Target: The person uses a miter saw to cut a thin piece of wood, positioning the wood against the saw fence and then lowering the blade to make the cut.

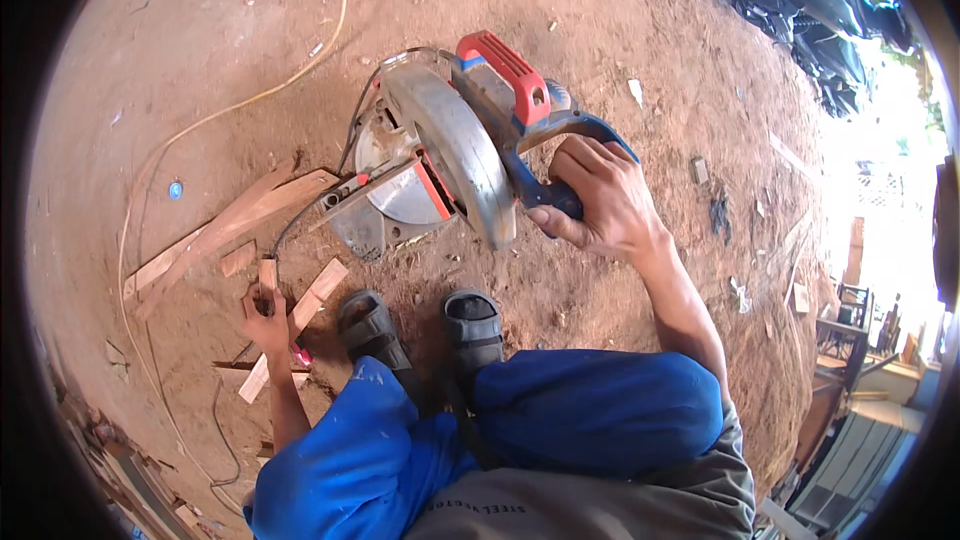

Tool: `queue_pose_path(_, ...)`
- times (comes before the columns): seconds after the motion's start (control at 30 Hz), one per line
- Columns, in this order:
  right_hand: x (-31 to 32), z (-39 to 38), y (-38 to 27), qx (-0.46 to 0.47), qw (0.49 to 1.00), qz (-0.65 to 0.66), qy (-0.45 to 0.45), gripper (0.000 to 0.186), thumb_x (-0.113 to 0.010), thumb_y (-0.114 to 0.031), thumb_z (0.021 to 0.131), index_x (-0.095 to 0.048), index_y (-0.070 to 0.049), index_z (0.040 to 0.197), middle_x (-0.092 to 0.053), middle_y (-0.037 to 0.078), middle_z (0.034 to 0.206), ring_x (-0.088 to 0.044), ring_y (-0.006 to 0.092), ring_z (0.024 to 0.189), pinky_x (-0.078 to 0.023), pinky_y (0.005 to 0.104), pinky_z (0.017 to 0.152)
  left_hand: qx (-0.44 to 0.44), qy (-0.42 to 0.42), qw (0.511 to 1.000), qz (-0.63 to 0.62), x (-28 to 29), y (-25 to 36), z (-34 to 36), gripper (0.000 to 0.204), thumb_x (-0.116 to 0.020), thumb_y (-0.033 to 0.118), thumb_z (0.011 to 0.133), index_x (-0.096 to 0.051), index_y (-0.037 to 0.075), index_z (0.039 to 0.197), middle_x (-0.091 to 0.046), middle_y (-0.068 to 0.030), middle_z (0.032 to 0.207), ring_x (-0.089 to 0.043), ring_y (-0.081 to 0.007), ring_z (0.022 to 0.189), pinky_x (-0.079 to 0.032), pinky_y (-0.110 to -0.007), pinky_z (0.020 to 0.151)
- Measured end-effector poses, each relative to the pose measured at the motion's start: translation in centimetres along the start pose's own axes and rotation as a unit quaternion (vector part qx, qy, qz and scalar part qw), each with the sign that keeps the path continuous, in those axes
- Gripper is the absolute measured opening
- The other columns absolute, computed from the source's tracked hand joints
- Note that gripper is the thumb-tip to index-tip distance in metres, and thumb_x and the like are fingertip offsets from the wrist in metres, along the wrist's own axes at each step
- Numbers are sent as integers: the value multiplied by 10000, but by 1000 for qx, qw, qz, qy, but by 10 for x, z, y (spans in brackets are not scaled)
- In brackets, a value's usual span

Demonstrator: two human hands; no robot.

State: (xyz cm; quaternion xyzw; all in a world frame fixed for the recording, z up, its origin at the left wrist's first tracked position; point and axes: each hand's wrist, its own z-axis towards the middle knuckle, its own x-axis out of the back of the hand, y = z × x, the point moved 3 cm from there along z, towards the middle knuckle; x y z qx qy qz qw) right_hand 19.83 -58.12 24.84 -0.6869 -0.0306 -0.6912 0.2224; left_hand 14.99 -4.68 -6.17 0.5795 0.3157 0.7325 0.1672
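A miter saw (445, 130) with a silver blade guard, a red carry handle and a dark blue body stands on the dirt floor in front of me. My right hand (600, 195) is wrapped round the saw's dark blue D-shaped handle (560, 199). Low on the left, my left hand (265, 320) has its fingers closed round a short wood block (267, 273), whose upper end sticks out above them. Part of that block is hidden by the fingers. Beside this hand a longer strip of wood (320, 298) lies at a slant on the ground.
Several wooden boards (235, 225) and a small offcut (238, 259) lie left of the saw. A yellowish cable (250, 98) curves across the left floor, and a black cord (350, 140) trails from the saw. My sandalled feet (473, 328) are close below it. Dark covered shapes (790, 0) stand far right.
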Motion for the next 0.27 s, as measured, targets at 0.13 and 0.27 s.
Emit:
queue_pose_path(0.13,-9,1,0,43,998,16,35,416,-719,-449,916,-663,-37,884,-587,123,890,-646,344,860,-518,456,783,-20,7,999,24,2,-7,1,350,-819,157,846,-686,28,1143,-687,-172,989,-679,-359,904,-549,-474,780)
queue_pose_path(0.27,-13,0,5,70,996,17,59,390,-727,-428,896,-677,-41,907,-577,123,864,-614,336,778,-482,438,746,1,-22,999,45,1,-10,1,361,-804,159,858,-676,41,1174,-684,-175,1074,-668,-351,1007,-535,-487,863)
